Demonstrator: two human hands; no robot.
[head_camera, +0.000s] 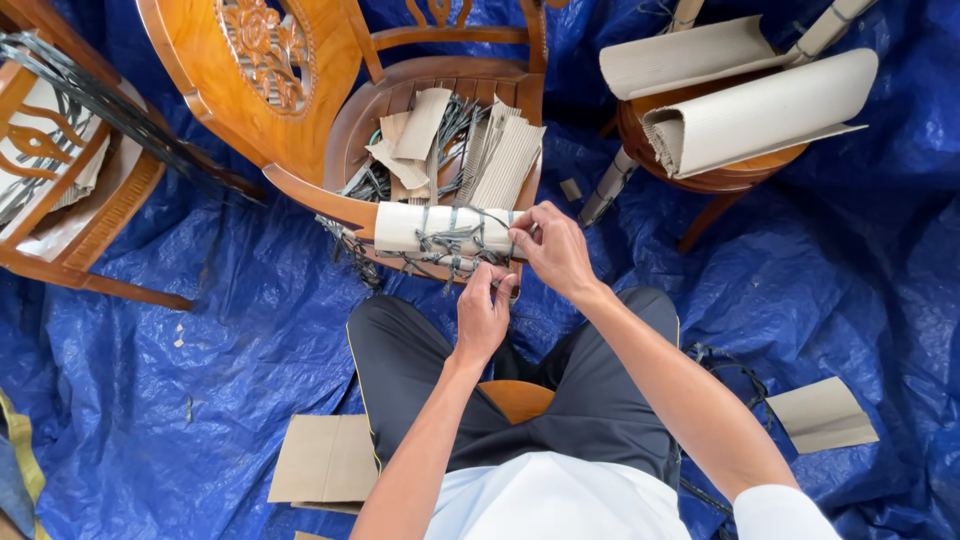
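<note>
Corrugated cardboard wrap (440, 228), rolled around a wooden chair (300, 110) rail and laced with dark cord (455, 245), sits just ahead of my hands. I see my right hand (553, 250) pinching the wrap's end, my left hand (483, 315) closed on cord below it, above crinkled blue tarp (230, 330).

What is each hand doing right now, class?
Left hand: closed, pinching the dark cord below the cardboard wrap.
Right hand: closed, gripping the cord at the wrap's end.

Blue tarpaulin (230, 330) over the floor, carved wooden chairs (250, 80), bright even light
</note>
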